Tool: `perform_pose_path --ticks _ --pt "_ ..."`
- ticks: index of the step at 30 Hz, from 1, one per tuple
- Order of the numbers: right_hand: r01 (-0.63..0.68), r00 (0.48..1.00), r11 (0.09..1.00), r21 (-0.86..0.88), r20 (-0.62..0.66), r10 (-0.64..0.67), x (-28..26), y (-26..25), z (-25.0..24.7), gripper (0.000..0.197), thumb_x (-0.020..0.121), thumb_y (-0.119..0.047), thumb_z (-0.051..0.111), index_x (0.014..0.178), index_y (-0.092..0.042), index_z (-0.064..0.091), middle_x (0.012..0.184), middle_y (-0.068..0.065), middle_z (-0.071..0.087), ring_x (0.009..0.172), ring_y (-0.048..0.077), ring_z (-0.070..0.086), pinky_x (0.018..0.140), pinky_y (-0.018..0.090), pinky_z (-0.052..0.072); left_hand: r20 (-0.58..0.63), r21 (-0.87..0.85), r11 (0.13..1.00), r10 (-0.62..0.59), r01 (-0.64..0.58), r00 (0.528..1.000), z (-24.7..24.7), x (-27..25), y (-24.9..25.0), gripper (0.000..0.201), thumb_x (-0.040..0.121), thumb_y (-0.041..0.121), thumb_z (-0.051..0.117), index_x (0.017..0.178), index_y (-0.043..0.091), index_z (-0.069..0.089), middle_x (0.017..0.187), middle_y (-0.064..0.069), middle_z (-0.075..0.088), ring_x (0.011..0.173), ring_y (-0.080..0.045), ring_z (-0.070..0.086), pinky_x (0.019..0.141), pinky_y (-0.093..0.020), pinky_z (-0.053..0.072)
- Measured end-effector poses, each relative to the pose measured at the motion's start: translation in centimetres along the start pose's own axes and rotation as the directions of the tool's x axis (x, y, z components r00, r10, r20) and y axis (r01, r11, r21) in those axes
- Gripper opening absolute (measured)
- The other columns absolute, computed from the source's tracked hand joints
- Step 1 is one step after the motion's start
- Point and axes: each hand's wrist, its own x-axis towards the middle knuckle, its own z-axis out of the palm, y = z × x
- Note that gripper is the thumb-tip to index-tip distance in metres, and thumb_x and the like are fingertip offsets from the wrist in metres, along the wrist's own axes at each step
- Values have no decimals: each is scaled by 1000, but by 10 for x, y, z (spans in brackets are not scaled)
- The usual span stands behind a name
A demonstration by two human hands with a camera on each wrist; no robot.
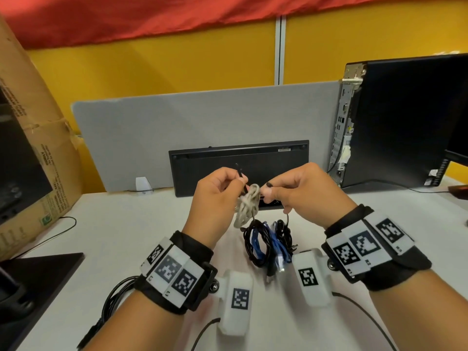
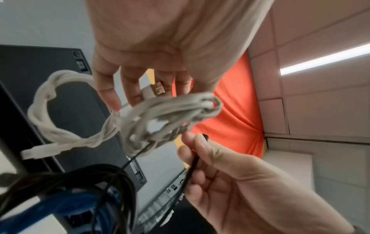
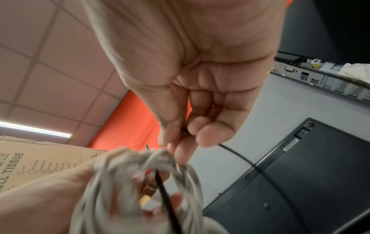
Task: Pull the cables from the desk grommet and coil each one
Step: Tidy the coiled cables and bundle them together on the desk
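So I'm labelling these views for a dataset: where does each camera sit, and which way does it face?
Head: on the head, facing forward and down at the white desk; both hands and wristbands show.
Left wrist: under the left hand, looking up along it; right hand opposite.
Right wrist: under the right hand, looking up along it; left hand partly shows, blurred.
All three share the coiled off-white cable and a thin black cable.
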Motion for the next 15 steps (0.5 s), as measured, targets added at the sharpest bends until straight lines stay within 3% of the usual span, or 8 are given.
perform_pose_path --ticks 3,8,10,13,15 --pt "-61 996 998 19 -61 62 2 0 -9 13 85 -21 73 75 -14 79 67 -5 73 50 -1 57 48 16 51 -23 89 996 17 -15 1000 -4 2 0 18 96 19 56 79 23 62 75 1 73 67 -12 64 62 -26 55" --pt "-106 988 981 165 -91 122 3 -2 -10 5 84 -15 74 83 -13 79 72 7 73 55 9 61 53 23 58 10 185 981 52 -53 999 -3 -1 4 13 94 19 60 83 17 66 76 -5 71 80 -29 68 77 -47 58" --pt "-90 991 982 165 -85 105 2 -1 -8 4 82 -18 75 84 -17 79 66 0 72 52 6 61 50 20 55 40 194 977 80 -86 996 -2 -3 7 12 93 20 61 84 16 68 77 -12 70 78 -33 66 79 -49 55" --pt "1 998 995 95 -61 4 -1 -1 -4 5 83 -21 75 85 -23 78 55 -20 66 44 -8 55 45 5 41 66 172 976 122 -132 990 1 -7 12 11 93 20 62 85 17 69 75 -20 67 77 -40 62 77 -51 53" --pt "51 998 996 78 -32 -48 -1 -1 -2 8 83 -20 74 83 -25 79 59 -19 68 46 -9 55 46 3 38 74 134 978 149 -158 986 2 -9 16 10 93 19 62 86 17 69 75 -20 67 77 -42 61 76 -53 53"
